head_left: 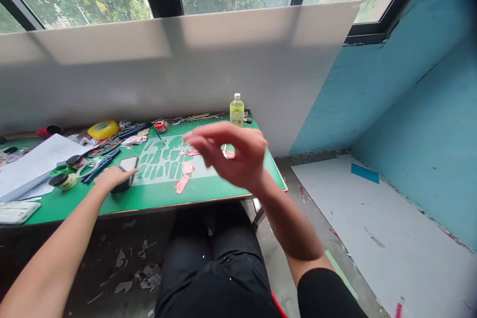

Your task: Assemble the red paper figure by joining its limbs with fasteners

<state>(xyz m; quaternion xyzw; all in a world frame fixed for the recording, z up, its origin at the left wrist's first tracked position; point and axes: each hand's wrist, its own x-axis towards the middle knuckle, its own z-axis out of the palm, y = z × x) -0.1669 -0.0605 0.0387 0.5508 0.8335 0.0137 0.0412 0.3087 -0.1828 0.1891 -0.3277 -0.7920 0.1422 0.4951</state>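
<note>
My left hand (pixel 112 179) is at a phone (pixel 129 163) near the front of the green table. One finger stretches across the phone's lower part, and a dark object (pixel 121 187) sits below it, partly covered. Raised over the table's right half, my right hand (pixel 236 151) is slightly blurred, with fingers curved and nothing visible in it. Beneath it lies a translucent sheet (pixel 143 179) with rows of cut-out shapes, partly hidden by the hand. Pink patterned paper pieces (pixel 182 184) rest on and beside the sheet.
A bottle of yellow-green liquid (pixel 237 112) stands at the back right. A red paint jar (pixel 160 126), a brush (pixel 159 136), yellow tape (pixel 103 129), lidded jars (pixel 63 182) and white papers (pixel 40 161) crowd the back and left. Scraps litter the floor (pixel 149 276).
</note>
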